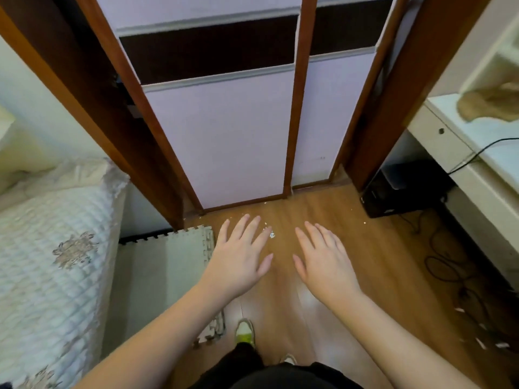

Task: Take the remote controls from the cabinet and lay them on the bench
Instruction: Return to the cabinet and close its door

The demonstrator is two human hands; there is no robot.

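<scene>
floor (351,234): wood | bed (50,248): left, quilted white | desk (477,153): right, white | foam mat (168,256): beside bed

cabinet (219,130) doors closed, seemingly

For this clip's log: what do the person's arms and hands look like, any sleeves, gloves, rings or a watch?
Both forearms are bare all the way to the frame's bottom edge, with no sleeves in view. The left hand and right hand wear no gloves, and no rings, watch or bracelet show on the fingers or wrists. Fingernails look short and unpainted.
</scene>
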